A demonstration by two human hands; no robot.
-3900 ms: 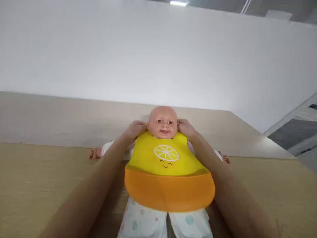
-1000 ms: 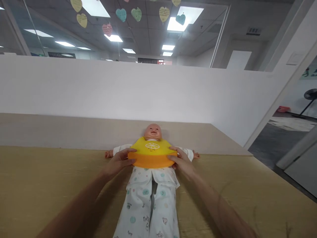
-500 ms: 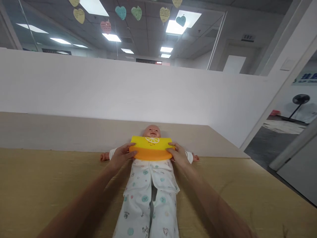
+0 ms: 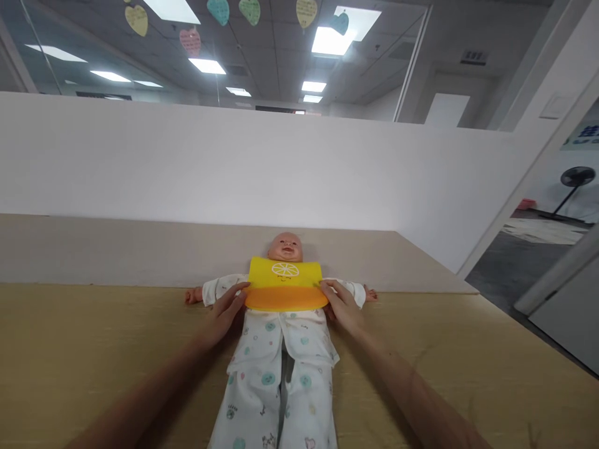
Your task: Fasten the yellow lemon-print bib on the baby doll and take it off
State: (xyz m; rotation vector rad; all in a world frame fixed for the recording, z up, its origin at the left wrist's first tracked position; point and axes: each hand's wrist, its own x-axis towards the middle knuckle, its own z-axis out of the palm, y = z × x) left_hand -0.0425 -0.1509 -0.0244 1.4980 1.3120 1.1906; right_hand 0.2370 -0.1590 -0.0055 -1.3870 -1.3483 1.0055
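Observation:
A baby doll (image 4: 285,248) lies on its back, arms spread, in a white printed top and trousers (image 4: 266,380). Across its chest lies a yellow bib (image 4: 306,272) with a lemon-slice face and an orange pocket (image 4: 285,299) at the lower edge. My left hand (image 4: 224,315) grips the bib's left edge beside the pocket. At the opposite edge, my right hand (image 4: 344,305) has its fingers closed on the bib's side. The fingertips behind the edges are partly hidden.
The doll lies on a wood-toned surface (image 4: 116,362), its head on a paler strip (image 4: 116,249) along a white wall (image 4: 210,168). Glass with heart-shaped notes (image 4: 190,42) rises above. At right, beyond a doorway, stands a black fan (image 4: 577,176).
The bib has come down flatter on the chest, baring more of the doll's face and sleeves. Both hands have moved slightly lower, and the thumbs no longer lie across the bib's front.

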